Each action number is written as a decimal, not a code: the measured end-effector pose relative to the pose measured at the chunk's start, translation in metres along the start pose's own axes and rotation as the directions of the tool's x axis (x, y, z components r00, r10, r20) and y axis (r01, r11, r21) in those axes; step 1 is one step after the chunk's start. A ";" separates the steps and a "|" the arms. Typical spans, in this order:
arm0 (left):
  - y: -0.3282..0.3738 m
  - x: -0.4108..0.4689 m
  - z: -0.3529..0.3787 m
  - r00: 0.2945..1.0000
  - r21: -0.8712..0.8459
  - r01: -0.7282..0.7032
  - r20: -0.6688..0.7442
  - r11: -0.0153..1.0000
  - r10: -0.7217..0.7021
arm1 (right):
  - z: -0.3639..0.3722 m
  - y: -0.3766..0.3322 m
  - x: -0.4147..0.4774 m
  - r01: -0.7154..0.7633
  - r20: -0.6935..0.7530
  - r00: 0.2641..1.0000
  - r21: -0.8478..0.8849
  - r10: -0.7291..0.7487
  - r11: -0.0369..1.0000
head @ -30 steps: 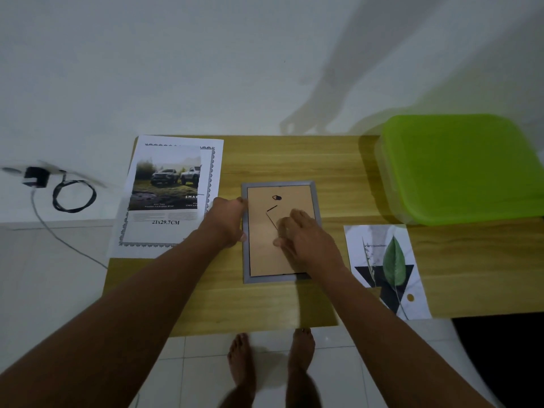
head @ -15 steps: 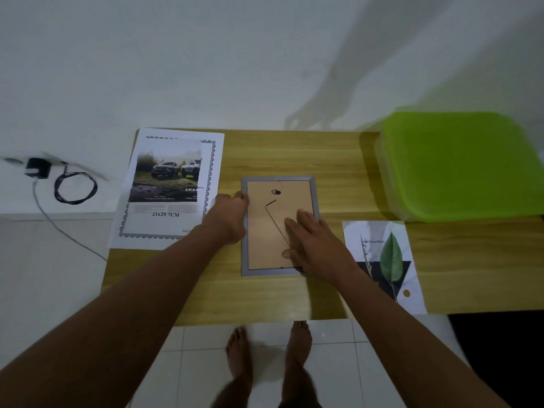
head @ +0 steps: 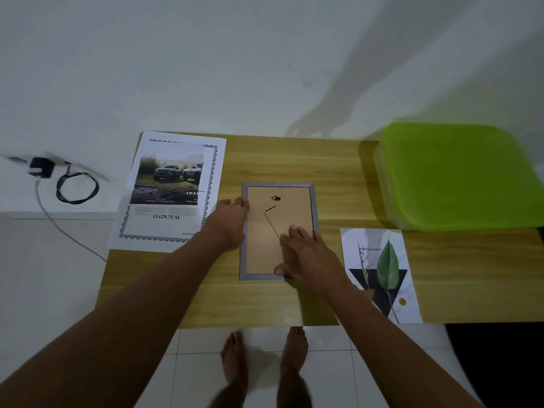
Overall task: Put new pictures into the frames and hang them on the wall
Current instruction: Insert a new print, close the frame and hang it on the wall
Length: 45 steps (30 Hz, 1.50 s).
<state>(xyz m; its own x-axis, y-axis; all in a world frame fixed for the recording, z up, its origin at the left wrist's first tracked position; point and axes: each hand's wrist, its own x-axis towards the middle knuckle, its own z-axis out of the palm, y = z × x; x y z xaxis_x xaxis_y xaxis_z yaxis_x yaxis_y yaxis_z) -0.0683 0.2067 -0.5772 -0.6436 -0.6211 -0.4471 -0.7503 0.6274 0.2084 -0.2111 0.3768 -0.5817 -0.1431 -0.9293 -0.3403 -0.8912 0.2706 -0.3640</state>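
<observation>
Showing the head view, the only one: a frame [head: 294,210] lies face down near the middle of the desk [head: 294,160], its brown backing board up, with hanger and stand in sight. The left hand [head: 228,223] has kept its place at the frame's left rim, fingers curled against the upper part of that edge and steadying it. The right hand [head: 309,260] has changed. A second ago its fingers were bunched at the middle of the board, by the stand; now the fingers [head: 297,235] lie straight and flat on the lower right of the board, reaching the right rim, grasping nothing, with the thumb down by the bottom edge. The shift reads as feeling for the tabs that lock the board, so the opening step is probably under way and no new picture is in yet. A leaf picture [head: 379,269] waits just right of the frame and a car print [head: 170,189] lies to its left, both flat on the desk.
</observation>
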 end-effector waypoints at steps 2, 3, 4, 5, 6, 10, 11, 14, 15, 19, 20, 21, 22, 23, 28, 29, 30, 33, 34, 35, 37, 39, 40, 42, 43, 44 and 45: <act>0.000 0.000 -0.001 1.000 0.018 0.004 0.008 1.000 -0.004 | -0.004 -0.004 0.001 -0.047 0.001 0.999 0.042 0.047 0.998; 0.000 0.001 -0.001 1.000 0.026 0.006 0.015 1.000 -0.007 | -0.006 -0.007 0.001 -0.076 0.008 0.997 0.073 0.075 0.994; 0.001 0.001 -0.002 1.000 0.034 0.010 0.023 0.999 -0.011 | -0.008 -0.010 0.001 -0.103 0.018 0.995 0.097 0.102 0.990; 0.001 0.001 -0.003 0.999 0.044 0.014 0.032 0.999 -0.015 | -0.009 -0.011 0.001 -0.125 0.025 0.992 0.110 0.123 0.986; 0.001 0.001 -0.003 0.999 0.051 0.016 0.039 0.999 -0.018 | -0.011 -0.013 0.002 -0.140 0.027 0.990 0.115 0.138 0.983; 0.001 0.001 -0.005 0.999 0.066 0.008 0.045 0.998 -0.011 | -0.013 -0.016 0.004 -0.181 0.027 0.984 0.152 0.178 0.972; 0.001 0.001 -0.005 0.999 0.064 0.007 0.045 0.998 -0.010 | -0.014 -0.016 0.004 -0.181 0.031 0.983 0.161 0.179 0.970; 0.001 0.000 -0.005 0.999 0.056 0.005 0.050 0.998 -0.008 | -0.015 -0.011 0.001 -0.147 0.046 0.989 0.167 0.141 0.975; 0.001 0.001 -0.005 0.999 0.055 -0.001 0.053 0.999 -0.002 | -0.015 -0.008 -0.001 -0.121 0.033 0.993 0.172 0.117 0.978; 0.000 0.003 -0.005 0.999 0.051 -0.013 0.051 0.999 0.011 | -0.017 0.005 0.006 -0.010 -0.144 0.989 0.111 0.026 0.994; 0.000 0.003 -0.004 0.999 0.052 -0.011 0.048 0.999 0.009 | -0.018 0.008 0.012 -0.001 -0.174 0.985 0.084 0.016 0.996; 0.000 0.003 -0.002 0.999 0.048 -0.004 0.043 0.999 0.002 | -0.019 0.010 0.020 0.004 -0.185 0.983 0.068 0.009 0.998; -0.001 0.003 -0.001 0.999 0.043 0.001 0.035 0.999 -0.003 | -0.021 0.011 0.030 0.012 -0.185 0.983 0.061 0.000 0.998; -0.001 0.003 -0.001 1.000 0.038 0.004 0.025 0.999 -0.005 | -0.023 0.011 0.040 0.012 -0.171 0.985 0.061 -0.001 0.998; 0.000 0.001 -0.001 1.000 0.029 -0.009 -0.012 1.000 0.009 | -0.028 0.010 0.085 -0.014 -0.087 0.996 0.069 0.019 0.998; 0.000 0.001 -0.001 1.000 0.012 -0.004 -0.012 1.000 0.004 | -0.030 0.008 0.088 -0.027 -0.071 0.997 0.065 0.032 0.998; 0.000 0.002 -0.001 1.000 0.000 0.001 -0.012 1.000 -0.001 | -0.031 0.007 0.091 -0.040 -0.064 0.997 0.061 0.044 0.997; -0.001 0.003 -0.002 1.000 -0.007 0.001 -0.007 1.000 -0.001 | -0.033 0.007 0.094 -0.067 -0.054 0.996 0.061 0.071 0.996; -0.001 0.003 -0.001 1.000 -0.006 0.000 -0.002 1.000 0.000 | -0.033 0.007 0.095 -0.071 -0.048 0.996 0.067 0.075 0.995; -0.002 0.004 -0.001 1.000 -0.005 -0.002 0.002 1.000 0.002 | -0.034 0.007 0.096 -0.067 -0.054 0.996 0.069 0.071 0.995; -0.003 0.004 -0.001 1.000 -0.001 -0.004 0.013 1.000 0.004 | -0.034 0.008 0.098 -0.052 -0.075 0.996 0.060 0.057 0.997; -0.003 0.004 0.000 1.000 -0.004 -0.004 0.015 1.000 0.004 | -0.034 0.008 0.099 -0.052 -0.073 0.996 0.062 0.056 0.997; -0.003 0.004 -0.001 1.000 -0.007 -0.002 0.015 1.000 0.003 | -0.034 0.008 0.099 -0.056 -0.068 0.996 0.062 0.060 0.996; -0.002 0.004 -0.002 1.000 -0.013 -0.001 0.014 1.000 0.002 | -0.034 0.008 0.100 -0.067 -0.058 0.996 0.053 0.070 0.996; -0.002 0.003 -0.002 1.000 -0.011 -0.001 0.015 1.000 0.001 | -0.035 0.007 0.101 -0.072 -0.052 0.996 0.048 0.074 0.996; -0.001 0.003 -0.002 1.000 -0.008 0.000 0.016 1.000 0.000 | -0.035 0.007 0.102 -0.078 -0.047 0.996 0.044 0.080 0.996; -0.001 0.003 -0.003 1.000 -0.007 0.003 0.017 1.000 -0.003 | -0.035 0.007 0.104 -0.083 -0.038 0.996 0.038 0.085 0.996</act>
<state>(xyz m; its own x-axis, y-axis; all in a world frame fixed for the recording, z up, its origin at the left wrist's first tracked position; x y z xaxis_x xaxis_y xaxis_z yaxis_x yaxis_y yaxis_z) -0.0701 0.2032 -0.5761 -0.6388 -0.6150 -0.4623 -0.7533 0.6220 0.2135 -0.2477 0.2736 -0.5890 -0.2343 -0.9120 -0.3367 -0.8591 0.3563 -0.3673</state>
